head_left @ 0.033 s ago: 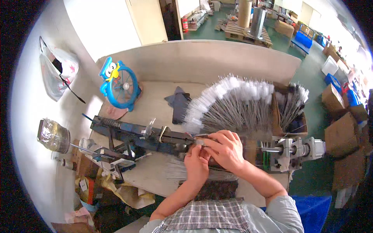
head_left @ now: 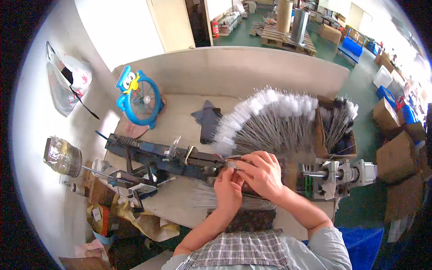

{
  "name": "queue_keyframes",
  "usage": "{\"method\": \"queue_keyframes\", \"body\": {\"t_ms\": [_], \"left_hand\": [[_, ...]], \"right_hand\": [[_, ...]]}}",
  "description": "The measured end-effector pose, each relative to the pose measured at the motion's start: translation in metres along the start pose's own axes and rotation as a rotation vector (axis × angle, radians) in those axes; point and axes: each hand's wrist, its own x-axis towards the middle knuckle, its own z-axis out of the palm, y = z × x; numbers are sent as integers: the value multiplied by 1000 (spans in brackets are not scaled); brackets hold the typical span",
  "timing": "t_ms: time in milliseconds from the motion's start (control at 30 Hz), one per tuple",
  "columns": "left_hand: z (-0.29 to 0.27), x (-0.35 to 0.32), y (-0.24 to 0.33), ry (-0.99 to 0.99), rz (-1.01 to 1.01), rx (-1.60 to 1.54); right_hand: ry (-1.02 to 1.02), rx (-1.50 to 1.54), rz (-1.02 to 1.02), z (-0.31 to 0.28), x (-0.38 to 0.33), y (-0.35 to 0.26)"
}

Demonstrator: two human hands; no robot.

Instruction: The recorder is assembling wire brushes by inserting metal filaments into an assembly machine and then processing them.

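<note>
My left hand (head_left: pixel 228 192) and my right hand (head_left: pixel 262 174) meet in the middle of the bench. Fingers of both are pinched together at a small pale piece (head_left: pixel 231 164), too small and covered to name. It lies right at the end of a long black metal fixture (head_left: pixel 198 158) coming in from the left. Thin wires (head_left: pixel 208 198) lie on the bench below my left hand. Beyond my hands spreads a big fan of wire-handled brushes (head_left: pixel 274 114) with white bristle heads. To the right a motor-driven spindle (head_left: pixel 337 175) faces my hands.
A cardboard box (head_left: pixel 320 130) of more brushes stands behind the spindle. A dark phone-like slab (head_left: pixel 209 128) lies at mid-bench, near a blue cartoon-figure fan (head_left: pixel 143 101). A low panel (head_left: pixel 234 67) closes the bench's far side. Cartons (head_left: pixel 396 153) stack on the floor at right.
</note>
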Motion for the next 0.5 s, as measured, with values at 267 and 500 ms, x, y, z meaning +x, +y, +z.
{"method": "queue_keyframes", "body": {"t_ms": [267, 500], "left_hand": [[2, 1, -1, -39, 18, 29], [7, -3, 0, 1, 29, 44]], "right_hand": [[15, 5, 14, 2, -3, 2], [16, -42, -19, -1, -5, 3]]}}
